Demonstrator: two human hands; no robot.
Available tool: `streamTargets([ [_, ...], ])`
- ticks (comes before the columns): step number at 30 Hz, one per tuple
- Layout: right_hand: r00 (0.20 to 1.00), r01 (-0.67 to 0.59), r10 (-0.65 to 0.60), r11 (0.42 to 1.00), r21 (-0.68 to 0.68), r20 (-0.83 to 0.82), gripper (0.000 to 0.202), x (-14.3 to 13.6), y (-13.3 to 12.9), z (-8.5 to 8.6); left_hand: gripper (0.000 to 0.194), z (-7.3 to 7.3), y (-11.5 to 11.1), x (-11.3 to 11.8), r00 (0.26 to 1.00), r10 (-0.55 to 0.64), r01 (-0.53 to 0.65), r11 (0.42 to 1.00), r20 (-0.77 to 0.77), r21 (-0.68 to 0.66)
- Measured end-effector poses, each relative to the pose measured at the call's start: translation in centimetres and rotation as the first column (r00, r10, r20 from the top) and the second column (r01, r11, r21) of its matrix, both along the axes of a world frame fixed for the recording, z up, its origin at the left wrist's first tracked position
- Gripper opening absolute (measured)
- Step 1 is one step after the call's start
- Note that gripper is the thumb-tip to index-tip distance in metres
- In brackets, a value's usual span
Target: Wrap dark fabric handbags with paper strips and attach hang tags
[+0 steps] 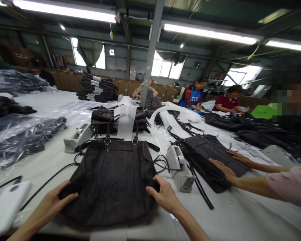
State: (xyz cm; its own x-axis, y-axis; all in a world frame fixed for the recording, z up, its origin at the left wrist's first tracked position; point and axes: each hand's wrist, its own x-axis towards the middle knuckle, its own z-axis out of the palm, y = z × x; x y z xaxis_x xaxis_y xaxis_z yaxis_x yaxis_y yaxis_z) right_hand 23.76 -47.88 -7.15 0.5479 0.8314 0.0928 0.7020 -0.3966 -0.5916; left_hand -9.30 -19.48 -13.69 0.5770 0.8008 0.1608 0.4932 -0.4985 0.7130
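The left hand (pixel 59 198) grips the near left side of a dark handbag (pixel 115 180); the right hand (pixel 165 194) pinches its right side, thumb on top. The single handbag lies on the near bench (pixel 215 222), handle pointing far. It seems laid flat but left unwrapped, its cord (pixel 52 180) loose. Two tape dispensers flank it: one left (pixel 83 134), one right (pixel 176 160). Farther right, one co-worker's two hands (pixel 225 171) press a second dark bag (pixel 207 147). Beyond are at least two stacks (pixel 102 124) of dark goods
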Motion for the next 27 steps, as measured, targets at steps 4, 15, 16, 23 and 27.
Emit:
streamTargets([
  [4, 0.996, -0.013, 0.0, 0.989, 0.147, 0.088, 0.019, -0.1, 1.8, -2.0, 0.037, 0.9, -0.5, 0.9, 1.0, -0.025, 0.025, 0.994, 0.001, 0.104],
  [15, 0.787, 0.512, -0.584, 0.799, 0.316, 0.201, 0.042, 4.6, 1.0, 1.4, 0.04, 7.7, -0.4, 3.1, 0.858, 0.5, -0.497, 0.755, 0.115, 0.428],
  [16, 0.774, 0.512, -0.586, 0.802, 0.309, 0.239, 0.042, 4.8, 1.2, 0.5, 0.041, 6.9, -0.2, 3.0, 0.859, 0.503, -0.486, 0.742, 0.095, 0.461],
  [23, 0.84, 0.41, -0.373, 0.912, -0.011, 0.393, 0.038, 5.2, 4.1, -6.8, 0.036, -3.1, 1.6, 2.9, 0.898, 0.431, -0.351, 0.821, -0.087, 0.451],
  [27, 0.827, 0.414, -0.332, 0.906, -0.091, 0.453, 0.036, 4.9, 4.4, -6.2, 0.036, -3.4, 1.4, 3.4, 0.885, 0.447, -0.344, 0.817, -0.129, 0.463],
])
